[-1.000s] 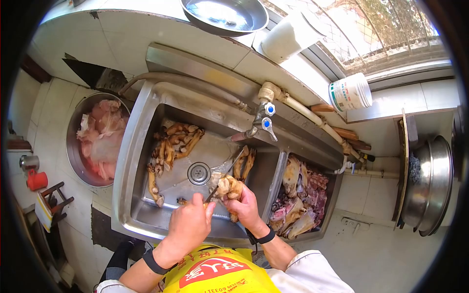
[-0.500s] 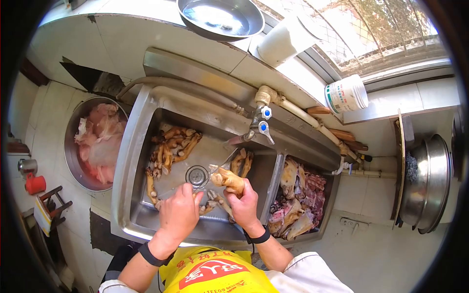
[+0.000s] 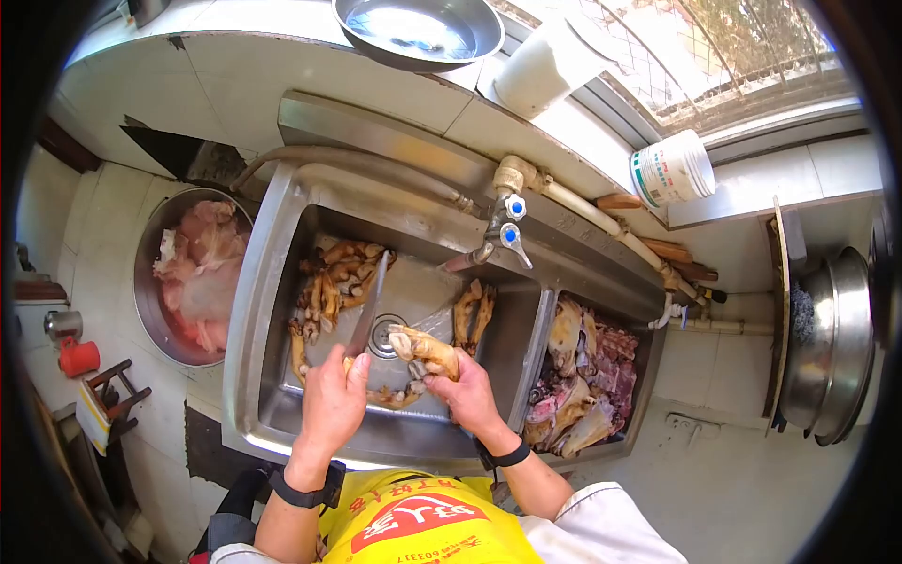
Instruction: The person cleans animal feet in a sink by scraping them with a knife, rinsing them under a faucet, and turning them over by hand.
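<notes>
My left hand (image 3: 334, 399) is closed round the handle of a knife (image 3: 372, 305), whose long blade points up and away over the sink basin. My right hand (image 3: 462, 395) grips an animal foot (image 3: 427, 352), pale brown with its hoof end turned left. Blade and foot are apart. Below them, the steel sink (image 3: 268, 310) has a round drain (image 3: 385, 336) in its floor. A pile of similar feet (image 3: 329, 287) lies in the basin's left part, and a pair of feet (image 3: 473, 315) rests against its right side.
The smaller right basin holds raw meat pieces (image 3: 583, 376). A tap (image 3: 498, 230) with blue-marked handles reaches over the main basin. On the floor at left stands a metal bowl (image 3: 146, 305) of pinkish meat. A pan (image 3: 423, 38) and a white tub (image 3: 672, 169) sit on the ledge.
The knife has swung from pointing right, close by the foot, to pointing up and away from it. The right hand has shifted slightly left and down with the foot.
</notes>
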Demonstrator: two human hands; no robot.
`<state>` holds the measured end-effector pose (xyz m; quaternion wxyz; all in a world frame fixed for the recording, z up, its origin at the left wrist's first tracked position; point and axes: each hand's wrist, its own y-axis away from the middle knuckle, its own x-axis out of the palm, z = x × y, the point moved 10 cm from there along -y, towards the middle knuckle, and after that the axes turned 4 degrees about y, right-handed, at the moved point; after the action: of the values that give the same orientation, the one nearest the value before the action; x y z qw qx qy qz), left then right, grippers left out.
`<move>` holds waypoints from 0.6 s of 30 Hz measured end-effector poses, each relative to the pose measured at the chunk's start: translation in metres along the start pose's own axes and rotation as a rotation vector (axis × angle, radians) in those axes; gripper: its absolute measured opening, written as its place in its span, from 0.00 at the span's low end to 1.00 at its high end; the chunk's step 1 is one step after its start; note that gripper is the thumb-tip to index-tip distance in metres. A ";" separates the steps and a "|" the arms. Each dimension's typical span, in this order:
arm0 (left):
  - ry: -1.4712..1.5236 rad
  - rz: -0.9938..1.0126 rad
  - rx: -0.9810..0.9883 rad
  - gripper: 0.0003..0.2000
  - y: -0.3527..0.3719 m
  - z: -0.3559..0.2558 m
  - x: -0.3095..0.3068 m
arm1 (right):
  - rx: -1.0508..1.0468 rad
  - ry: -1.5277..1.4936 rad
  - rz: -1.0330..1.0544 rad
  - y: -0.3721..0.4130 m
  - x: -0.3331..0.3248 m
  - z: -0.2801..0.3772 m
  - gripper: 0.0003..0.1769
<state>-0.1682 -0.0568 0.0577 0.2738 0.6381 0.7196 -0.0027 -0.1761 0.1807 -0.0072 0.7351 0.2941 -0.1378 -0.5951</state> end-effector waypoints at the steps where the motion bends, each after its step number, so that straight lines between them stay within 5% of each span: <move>1: -0.041 -0.001 0.066 0.16 0.001 -0.010 0.000 | -0.078 0.099 -0.052 0.001 -0.005 0.007 0.18; 4: -0.040 0.032 0.152 0.14 0.014 -0.018 0.013 | -0.111 0.378 -0.142 0.001 -0.016 0.016 0.17; 18: -0.397 0.098 0.125 0.13 0.022 -0.008 0.051 | -0.276 0.576 -0.189 0.013 -0.020 0.039 0.11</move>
<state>-0.1531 -0.0033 0.0516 0.3701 0.6749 0.6180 -0.1596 -0.1924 0.1905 0.0337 0.7183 0.3596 0.1855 -0.5659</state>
